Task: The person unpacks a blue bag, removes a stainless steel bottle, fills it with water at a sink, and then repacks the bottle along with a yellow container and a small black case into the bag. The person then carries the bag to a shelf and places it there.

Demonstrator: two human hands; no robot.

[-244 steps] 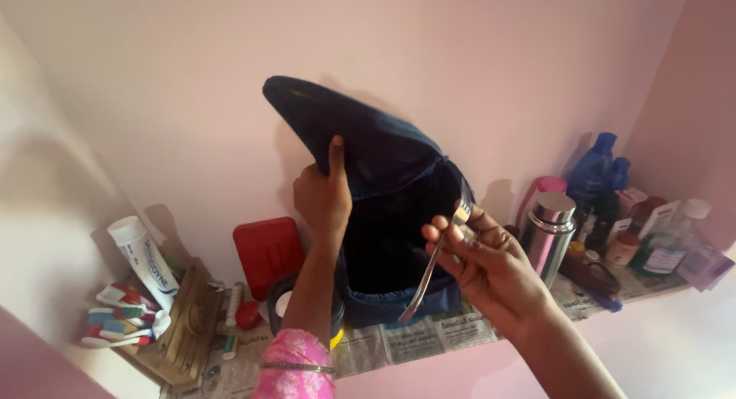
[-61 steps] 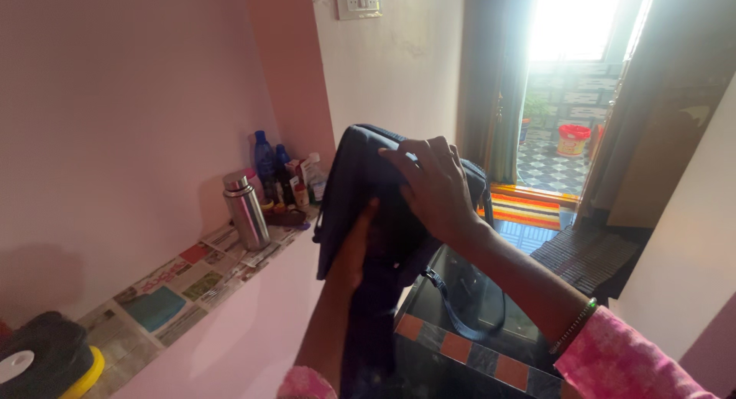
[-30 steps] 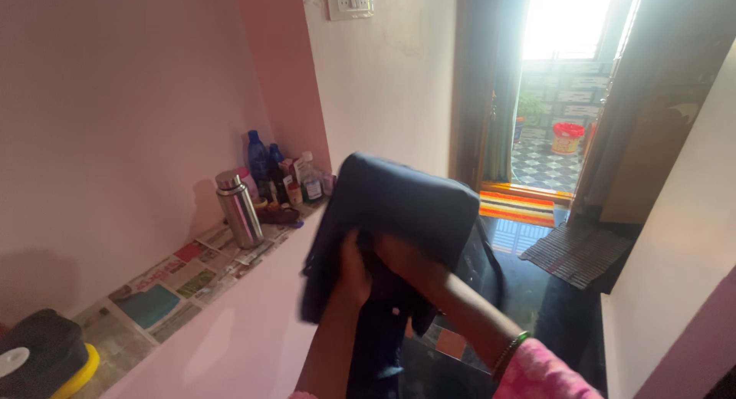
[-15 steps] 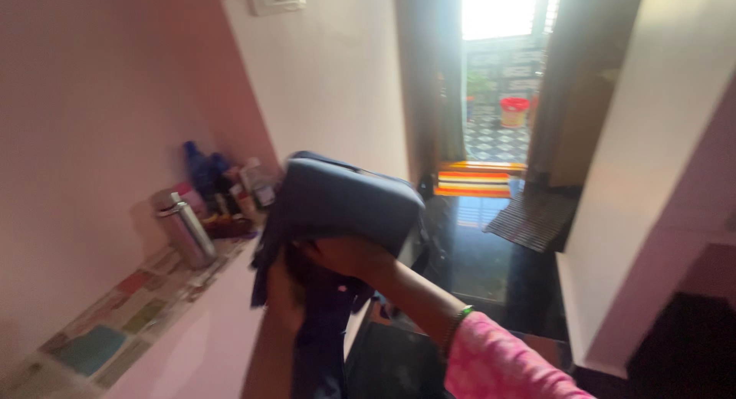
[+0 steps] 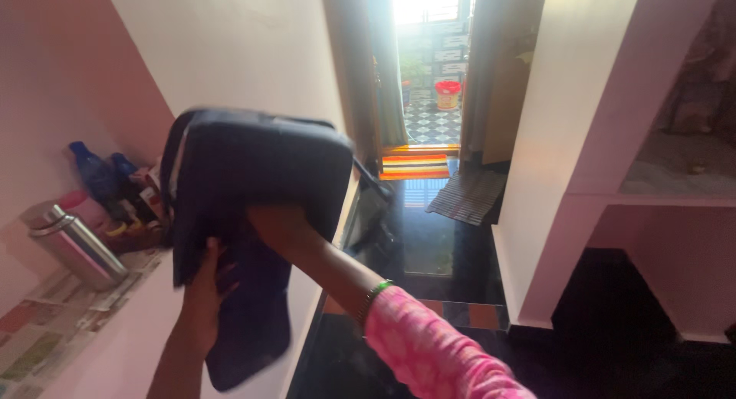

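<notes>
Dark bag point(image 5: 261, 157) held up in air, beside shelf point(image 5: 54, 322), not resting on it. Left hand point(image 5: 203, 295) grips bag's lower edge; right hand point(image 5: 280, 223) reaches under flap, fingers hidden, grasp unclear. Steel flask point(image 5: 73, 246) and bottles point(image 5: 96, 177) on shelf. Bag lifted, not set down

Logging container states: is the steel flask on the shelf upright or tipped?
Upright. The flask stands on its base on the papered shelf, cap on top; its lean is camera tilt.
</notes>
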